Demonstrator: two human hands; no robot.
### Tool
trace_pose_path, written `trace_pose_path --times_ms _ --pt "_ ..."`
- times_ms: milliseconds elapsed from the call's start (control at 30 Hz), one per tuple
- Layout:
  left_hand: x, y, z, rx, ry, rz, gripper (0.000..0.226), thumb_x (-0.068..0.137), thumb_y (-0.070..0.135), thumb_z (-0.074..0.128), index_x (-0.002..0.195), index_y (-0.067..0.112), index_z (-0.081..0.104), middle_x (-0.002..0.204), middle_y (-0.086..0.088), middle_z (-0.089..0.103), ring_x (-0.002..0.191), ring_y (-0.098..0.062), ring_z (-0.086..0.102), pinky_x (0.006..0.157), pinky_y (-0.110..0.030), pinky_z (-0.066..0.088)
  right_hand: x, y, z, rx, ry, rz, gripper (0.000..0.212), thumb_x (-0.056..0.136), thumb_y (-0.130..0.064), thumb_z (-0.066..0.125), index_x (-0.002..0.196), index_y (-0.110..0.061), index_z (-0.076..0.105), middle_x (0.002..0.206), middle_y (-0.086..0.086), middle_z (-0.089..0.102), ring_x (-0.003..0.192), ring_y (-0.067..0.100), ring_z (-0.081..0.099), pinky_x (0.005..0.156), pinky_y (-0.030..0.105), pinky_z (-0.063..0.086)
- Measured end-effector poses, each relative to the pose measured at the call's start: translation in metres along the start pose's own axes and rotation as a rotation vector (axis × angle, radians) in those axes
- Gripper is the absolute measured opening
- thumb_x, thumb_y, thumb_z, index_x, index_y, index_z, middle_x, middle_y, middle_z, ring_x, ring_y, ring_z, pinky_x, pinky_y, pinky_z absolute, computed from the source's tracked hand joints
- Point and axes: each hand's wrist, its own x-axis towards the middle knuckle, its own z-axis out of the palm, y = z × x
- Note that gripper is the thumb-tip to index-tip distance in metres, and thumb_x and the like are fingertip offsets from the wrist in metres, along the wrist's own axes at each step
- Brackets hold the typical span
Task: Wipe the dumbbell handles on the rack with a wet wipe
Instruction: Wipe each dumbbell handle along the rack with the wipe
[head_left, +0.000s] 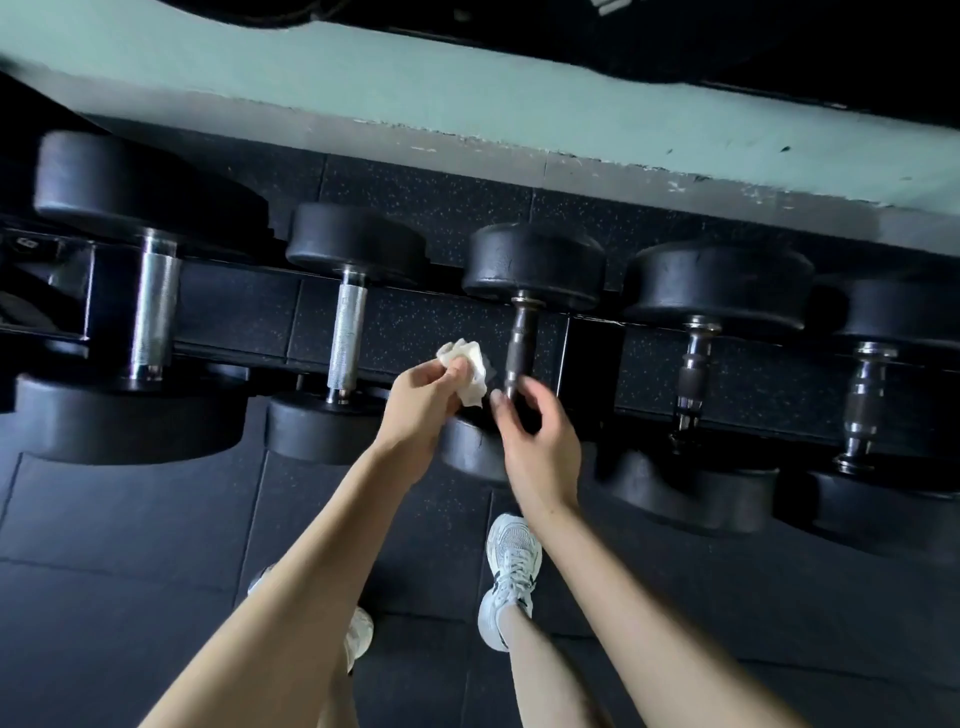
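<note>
At the middle dumbbell handle (521, 338), the left grip (423, 410) pinches the crumpled wet wipe (466, 371); the right grip (535, 431) hovers released. Recommended: wrap the handle fully, stroke end to end.

A crumpled white wet wipe (464, 371) is pinched in the left hand (422, 408), just left of the dark handle (521, 343) of the middle dumbbell. The right hand (537, 441), blurred, is held with loosely curled fingers at that handle's near end; contact cannot be told. Five dumbbells are seated across the black rack (589, 358).
</note>
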Motion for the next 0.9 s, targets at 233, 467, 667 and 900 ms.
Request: trace_pose_path --times_ms 233,467,667,900 --pt "-0.016 0.023 -0.047 -0.041 -0.09 -0.09 0.029 0.097 0.003 0.042 0.086 0.01 0.067 0.093 -0.014 0.065 0.095 -0.028 0.052 0.098 -0.038 0.038 -0.002 -0.049 0.027 -0.006 -0.214 -0.129 0.035 0.08 -0.035 0.071 0.11 -0.017 0.067 0.111 -0.013 0.061 0.112 0.006 0.054 0.088 0.008 0.036" --pt "-0.016 0.042 -0.107 -0.28 -0.265 -0.119 0.049 0.083 0.007 0.044 0.13 -0.008 0.047 0.128 -0.026 0.055 0.111 -0.021 0.061 0.104 -0.034 0.041 -0.025 -0.073 0.063 -0.201 -0.091 -0.382 0.035 0.077 -0.037 0.074 0.107 -0.019 0.07 0.127 -0.005 0.057 0.117 0.009 0.049 0.091 0.003 0.026" --pt "-0.007 0.037 -0.148 -0.08 -0.299 -0.113 0.028 0.083 0.008 0.056 0.106 0.019 0.067 0.111 0.0 0.069 0.116 -0.017 0.057 0.106 -0.032 0.038 -0.029 -0.072 0.112 -0.079 -0.039 -0.245 0.016 0.086 -0.024 0.061 0.094 -0.013 0.07 0.113 -0.008 0.066 0.102 0.008 0.059 0.09 0.024 0.044" --pt "0.013 0.018 -0.19 0.519 0.146 0.164 0.033 0.088 0.01 0.059 0.119 0.021 0.063 0.121 0.004 0.064 0.117 -0.01 0.056 0.095 -0.02 0.041 0.003 -0.068 0.141 -0.063 0.173 -0.039 0.02 0.087 -0.014 0.054 0.068 -0.007 0.052 0.064 0.001 0.051 0.063 0.02 0.042 0.059 0.032 0.029"
